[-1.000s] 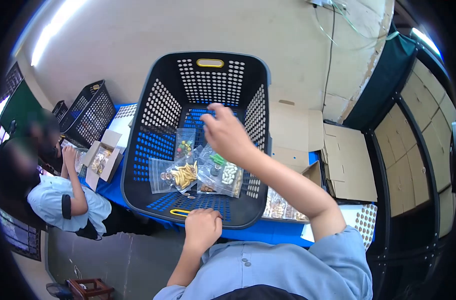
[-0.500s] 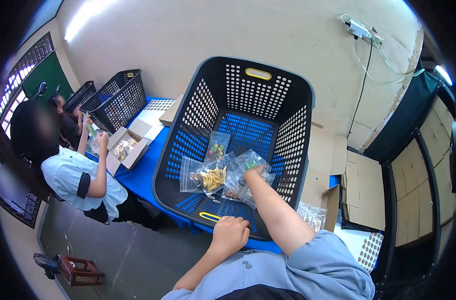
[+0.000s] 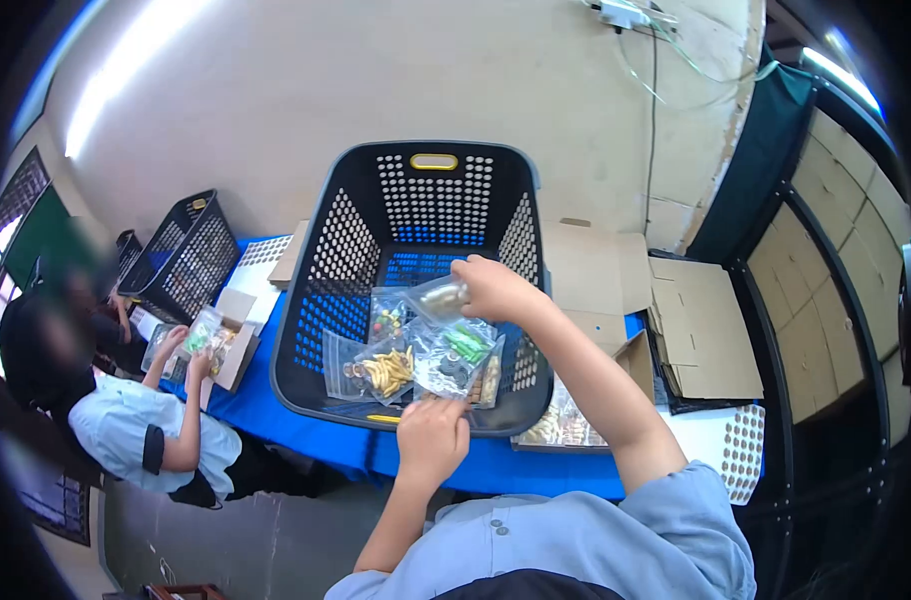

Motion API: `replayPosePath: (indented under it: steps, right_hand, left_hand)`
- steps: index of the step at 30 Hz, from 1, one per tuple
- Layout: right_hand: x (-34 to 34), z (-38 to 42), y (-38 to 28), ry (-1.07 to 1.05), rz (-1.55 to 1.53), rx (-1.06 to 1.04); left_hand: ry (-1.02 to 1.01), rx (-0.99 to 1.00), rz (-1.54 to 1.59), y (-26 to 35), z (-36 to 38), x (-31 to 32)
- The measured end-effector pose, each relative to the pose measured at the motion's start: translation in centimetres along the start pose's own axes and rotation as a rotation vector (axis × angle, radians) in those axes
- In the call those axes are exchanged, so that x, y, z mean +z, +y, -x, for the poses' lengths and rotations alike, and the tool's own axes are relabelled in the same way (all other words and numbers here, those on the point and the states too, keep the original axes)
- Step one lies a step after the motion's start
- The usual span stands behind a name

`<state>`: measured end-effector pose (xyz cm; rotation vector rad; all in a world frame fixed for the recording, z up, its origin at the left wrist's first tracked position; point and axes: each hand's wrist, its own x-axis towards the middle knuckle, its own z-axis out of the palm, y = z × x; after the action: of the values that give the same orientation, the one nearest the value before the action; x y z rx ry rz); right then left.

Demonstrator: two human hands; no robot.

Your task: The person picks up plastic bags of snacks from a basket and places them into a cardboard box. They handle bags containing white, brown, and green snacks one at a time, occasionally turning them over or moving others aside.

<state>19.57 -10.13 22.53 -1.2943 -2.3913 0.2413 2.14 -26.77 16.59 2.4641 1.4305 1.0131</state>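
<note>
At the far left, another person (image 3: 136, 425) sits by a small box (image 3: 221, 335) and two more black baskets (image 3: 181, 255). The left hand (image 3: 433, 437) is clenched on the near rim of the big basket (image 3: 416, 200) on the blue worktop (image 3: 276, 400). Inside lie about five clear bags (image 3: 406, 360) of small bits. The right hand (image 3: 491, 288) pinches one bag (image 3: 442, 297), lifted above the pile. It looks light, soft and slippery, so a corner or top edge seems the best place to hold. Flat cardboard (image 3: 696, 330) lies on the right.
</note>
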Motion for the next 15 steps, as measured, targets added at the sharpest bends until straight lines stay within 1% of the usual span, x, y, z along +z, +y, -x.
replayPosePath:
  steps: [2, 4, 7, 8, 10, 11, 12, 14, 15]
  right_hand:
    - [-2.6, 4.2, -1.4, 0.200, -0.242, -0.029]
    - [-4.0, 8.4, -2.2, 0.487, -0.276, 0.021]
    - [-4.3, 15.1, -1.3, 0.658, -0.214, 0.259]
    - [-3.9, 17.2, -0.6, 0.711, -0.172, 0.326]
    - [-3.4, 20.7, 0.0, 0.748, -0.150, 0.365]
    - [-3.1, 22.1, 0.3, 0.783, -0.139, 0.396]
    - [-2.8, 23.4, 0.6, 0.793, -0.132, 0.412]
    - [-2.1, 25.7, 1.2, 0.785, -0.134, 0.483]
    - [-1.8, 26.5, 1.2, 0.804, -0.135, 0.477]
  left_hand:
    - [-0.009, 0.012, -0.015, -0.3, -1.1, 0.0]
    - [-0.041, -0.022, -0.012, -0.4, -2.3, 0.0]
    - [-0.038, -0.013, -0.041, -0.1, -3.9, -0.3]
    - [-0.029, -0.019, -0.038, -0.1, -4.3, -0.2]
    - [-0.041, 0.003, -0.043, -0.6, -5.0, 0.3]
    - [-0.045, -0.027, -0.025, -0.6, -5.6, 0.5]
    - [-0.051, -0.054, -0.007, -0.5, -6.1, 0.6]
    - [-0.037, -0.040, 0.038, 0.8, -6.9, 1.0]
    - [0.085, -0.029, 0.161, 2.1, -7.2, 1.1]
